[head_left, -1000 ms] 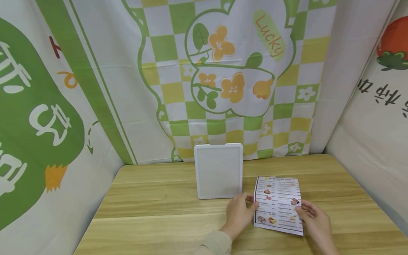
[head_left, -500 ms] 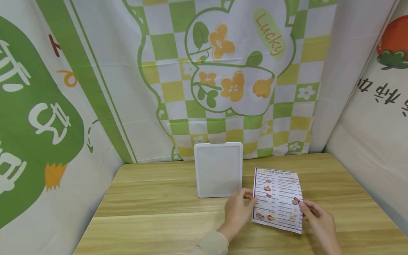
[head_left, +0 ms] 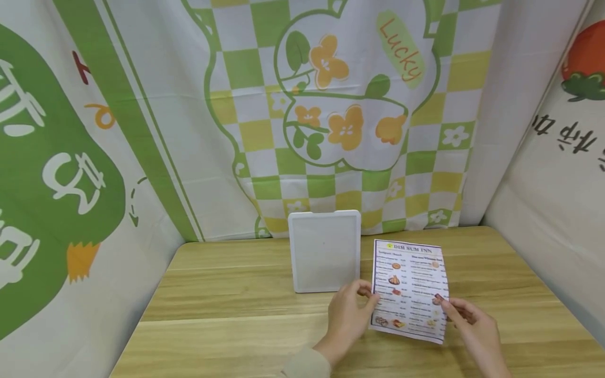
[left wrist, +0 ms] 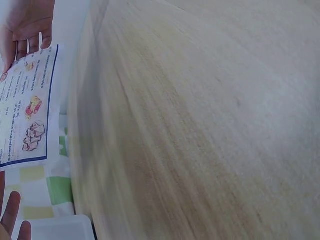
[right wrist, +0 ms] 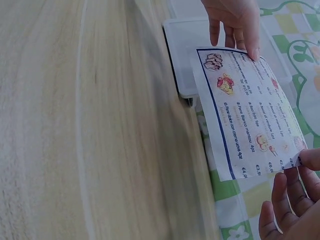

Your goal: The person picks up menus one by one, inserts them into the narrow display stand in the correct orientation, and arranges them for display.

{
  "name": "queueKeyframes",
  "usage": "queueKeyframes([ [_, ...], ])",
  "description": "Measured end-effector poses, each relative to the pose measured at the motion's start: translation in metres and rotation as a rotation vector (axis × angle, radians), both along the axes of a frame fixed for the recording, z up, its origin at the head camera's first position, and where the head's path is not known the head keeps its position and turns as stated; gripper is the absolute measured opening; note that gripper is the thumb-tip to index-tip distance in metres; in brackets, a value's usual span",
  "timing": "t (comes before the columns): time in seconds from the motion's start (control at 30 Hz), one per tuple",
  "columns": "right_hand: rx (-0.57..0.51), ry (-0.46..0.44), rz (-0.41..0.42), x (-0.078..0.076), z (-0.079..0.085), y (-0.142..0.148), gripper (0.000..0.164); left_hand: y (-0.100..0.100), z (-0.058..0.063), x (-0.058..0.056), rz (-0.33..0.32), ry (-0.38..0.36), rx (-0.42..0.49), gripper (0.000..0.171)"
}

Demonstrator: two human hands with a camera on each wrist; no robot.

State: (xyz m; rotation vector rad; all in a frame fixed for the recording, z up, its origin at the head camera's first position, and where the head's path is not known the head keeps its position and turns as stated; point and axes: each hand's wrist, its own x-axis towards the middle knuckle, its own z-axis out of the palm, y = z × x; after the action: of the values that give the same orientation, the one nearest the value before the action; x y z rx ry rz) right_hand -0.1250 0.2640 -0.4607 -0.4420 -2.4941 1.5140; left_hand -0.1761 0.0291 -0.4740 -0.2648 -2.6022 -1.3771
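Note:
A printed paper menu [head_left: 407, 291] headed "DIM SUM INN" is held up above the table, its face toward the head camera and its sheet slightly bowed. My left hand [head_left: 347, 315] pinches its left edge between thumb and fingers. On the opposite edge, my right hand [head_left: 475, 328] grips the sheet with the thumb in front. The right wrist view shows the menu [right wrist: 245, 110] with both hands at its edges, the right hand [right wrist: 295, 200] nearest the camera. Just left of the menu stands a white framed board [head_left: 324, 252], upright and blank, behind my left hand.
The wooden table [head_left: 227, 304] extends to the left of the hands and back to a hanging cloth [head_left: 255, 136] with green checks and flowers. Printed cloths also hang along the left and right sides.
Both hands have raised the menu and tilted it more upright, shifting it slightly left, so its heading now reads clearly. The white board stays where it was.

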Motion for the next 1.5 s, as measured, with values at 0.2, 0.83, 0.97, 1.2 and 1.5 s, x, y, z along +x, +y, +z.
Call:
queueKeyframes([
  [0.2,0.051,0.028,0.009,0.002,0.009,-0.003,0.043,-0.008,0.008,0.005,0.004,0.009,0.028,0.014],
  [0.83,0.025,0.090,0.073,-0.005,0.025,-0.037,0.036,-0.047,0.024,0.015,0.056,0.021,0.053,0.015],
  [0.97,0.024,0.127,0.105,-0.009,0.027,-0.045,0.034,-0.056,0.024,0.015,0.064,0.022,0.054,0.014],
  [1.2,0.000,0.116,0.121,-0.019,0.032,-0.059,0.033,-0.075,0.025,0.017,0.077,0.051,0.044,0.014],
  [1.5,-0.042,0.167,0.181,-0.029,0.036,-0.075,0.030,-0.095,0.027,0.017,0.106,0.095,0.009,0.014],
])
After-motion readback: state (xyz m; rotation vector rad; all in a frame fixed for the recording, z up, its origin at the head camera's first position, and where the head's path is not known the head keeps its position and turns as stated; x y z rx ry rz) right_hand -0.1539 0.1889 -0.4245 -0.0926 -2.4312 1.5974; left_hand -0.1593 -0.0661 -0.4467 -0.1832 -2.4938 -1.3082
